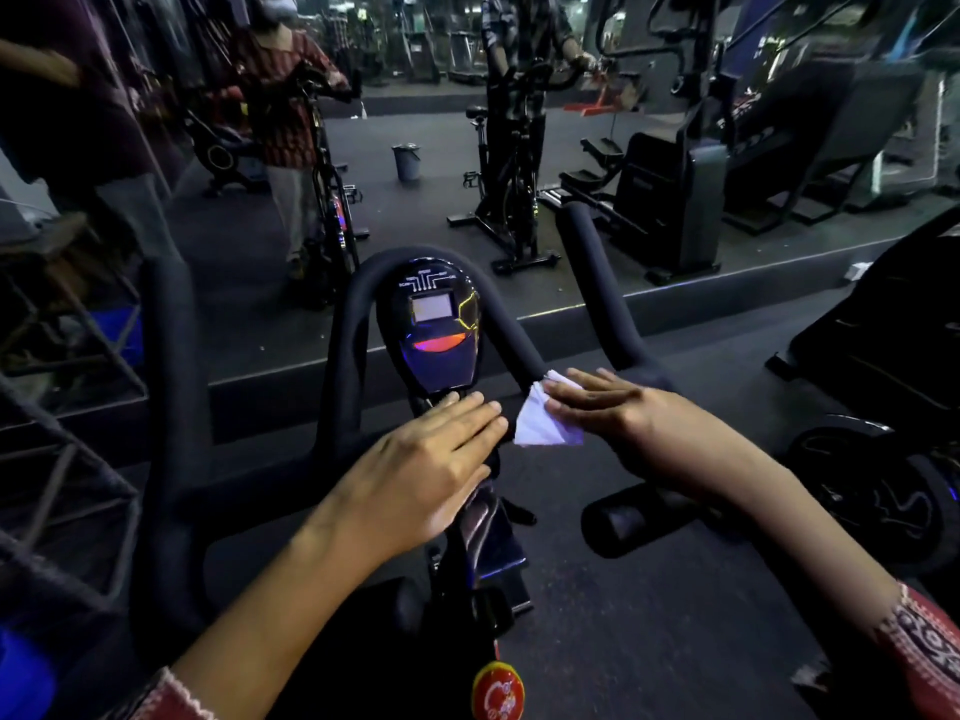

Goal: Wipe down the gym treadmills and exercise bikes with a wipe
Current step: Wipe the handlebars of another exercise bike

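An exercise bike stands right in front of me, with black padded handlebars (358, 309) curving around a glossy console (435, 330) that has a small grey screen and a red strip. My left hand (421, 470) lies flat with straight fingers on the bike's stem just below the console. My right hand (618, 407) presses a white wipe (543, 420) against the right handlebar bend; its fingers look straight over the wipe, whose lower corner hangs free between my two hands.
A large mirror wall (519, 163) ahead reflects another bike (511, 200), people, a grey bin (407, 161) and a stair machine (727, 163). A metal rack (62, 356) stands to the left. Another machine's wheel (878, 485) sits close on the right. Dark rubber floor lies below.
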A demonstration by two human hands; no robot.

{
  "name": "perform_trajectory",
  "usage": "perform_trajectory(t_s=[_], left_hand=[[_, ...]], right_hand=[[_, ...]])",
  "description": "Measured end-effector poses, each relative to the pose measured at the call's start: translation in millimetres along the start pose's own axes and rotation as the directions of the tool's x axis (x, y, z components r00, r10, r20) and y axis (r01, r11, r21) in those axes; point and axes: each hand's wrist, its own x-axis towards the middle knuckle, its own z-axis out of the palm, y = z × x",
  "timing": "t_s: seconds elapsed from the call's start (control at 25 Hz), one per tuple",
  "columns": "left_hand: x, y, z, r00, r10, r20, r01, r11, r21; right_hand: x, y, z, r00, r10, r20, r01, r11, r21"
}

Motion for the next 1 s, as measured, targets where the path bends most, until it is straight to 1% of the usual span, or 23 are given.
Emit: perform_trajectory(t_s=[0.04, 0.08, 0.12, 0.16, 0.24, 0.28, 0.36, 0.44, 0.48, 0.52, 0.56, 0.64, 0.68, 0.72, 0.76, 0.84, 0.88, 0.92, 0.96, 1.0], left_hand=[[6.6, 1.7, 3.1, 1.0, 0.016, 0.001, -0.016, 0.999, 0.033], [12.6, 2.7, 6.3, 1.0, 0.02, -0.003, -0.02, 0.999, 0.051], [17.9, 4.0, 8.3, 1.0, 0.005, -0.002, -0.004, 0.999, 0.048], [20.9, 4.4, 10.5, 1.0, -0.012, 0.002, 0.012, 0.999, 0.045], [24.9, 5.4, 12.1, 0.999, -0.031, 0.025, 0.03, 0.999, 0.043], [25.5, 6.3, 12.9, 0.999, -0.032, 0.037, 0.031, 0.999, 0.035], [26.2, 5.6, 14.7, 0.998, -0.048, 0.04, 0.048, 0.999, 0.016], [25.6, 5.3, 14.6, 0.998, -0.055, 0.037, 0.056, 0.998, -0.024], [24.9, 5.9, 13.0, 0.999, -0.046, 0.016, 0.046, 0.998, -0.051], [25.7, 6.3, 9.6, 0.999, -0.035, -0.029, 0.033, 0.997, -0.075], [27.7, 5.6, 4.1, 0.995, -0.03, -0.091, 0.022, 0.996, -0.092], [35.9, -1.5, -10.2, 0.969, -0.053, -0.24, 0.03, 0.995, -0.1], [42.5, -8.1, -18.9, 0.947, -0.087, -0.31, 0.058, 0.993, -0.102], [50.0, -17.7, -27.8, 0.917, -0.137, -0.375, 0.102, 0.989, -0.112], [57.1, -29.2, -36.5, 0.878, -0.203, -0.433, 0.158, 0.978, -0.137], [70.4, -60.0, -49.8, 0.79, -0.347, -0.506, 0.275, 0.937, -0.214], [75.7, -74.3, -52.1, 0.756, -0.416, -0.506, 0.327, 0.909, -0.259], [80.7, -91.0, -53.4, 0.73, -0.488, -0.479, 0.38, 0.872, -0.31], [85.6, -109.6, -52.8, 0.714, -0.572, -0.404, 0.443, 0.815, -0.372], [89.3, -120.7, -48.2, 0.706, -0.657, -0.266, 0.514, 0.733, -0.445]], right_hand=[[0.1, 2.0, -4.2, 0.998, 0.026, -0.065, -0.031, 0.996, -0.082], [4.2, 1.3, -6.2, 0.99, 0.067, -0.127, -0.08, 0.992, -0.1], [12.2, -1.4, -5.9, 0.975, 0.143, -0.169, -0.154, 0.987, -0.054], [22.3, -5.0, -2.8, 0.963, 0.219, -0.158, -0.216, 0.976, 0.031], [37.3, -13.0, 5.3, 0.959, 0.282, 0.025, -0.282, 0.942, 0.181], [38.0, -14.9, 10.9, 0.953, 0.294, 0.074, -0.303, 0.926, 0.224], [25.9, -11.9, 15.4, 0.955, 0.289, 0.07, -0.297, 0.914, 0.276], [5.6, -11.5, 11.2, 0.961, 0.265, 0.075, -0.275, 0.934, 0.229], [-0.5, -12.6, 6.9, 0.971, 0.232, 0.052, -0.238, 0.946, 0.219], [-1.8, -14.4, 1.1, 0.979, 0.205, 0.0, -0.199, 0.953, 0.227], [3.7, -17.3, -5.9, 0.977, 0.196, -0.081, -0.169, 0.949, 0.267], [29.1, -23.1, -20.0, 0.935, 0.206, -0.287, -0.084, 0.919, 0.386], [45.9, -24.2, -23.5, 0.899, 0.204, -0.388, -0.04, 0.92, 0.39], [63.5, -23.1, -25.1, 0.869, 0.204, -0.451, -0.019, 0.925, 0.381], [81.1, -19.2, -23.9, 0.86, 0.232, -0.455, -0.037, 0.917, 0.398], [114.1, -4.2, -22.6, 0.876, 0.336, -0.345, -0.148, 0.869, 0.471], [127.9, 4.1, -21.4, 0.89, 0.359, -0.283, -0.193, 0.856, 0.48], [144.9, 12.0, -20.7, 0.916, 0.337, -0.22, -0.205, 0.861, 0.465], [163.6, 18.8, -20.0, 0.951, 0.276, -0.137, -0.186, 0.87, 0.458], [173.1, 21.9, -19.0, 0.98, 0.193, -0.052, -0.151, 0.884, 0.442]])
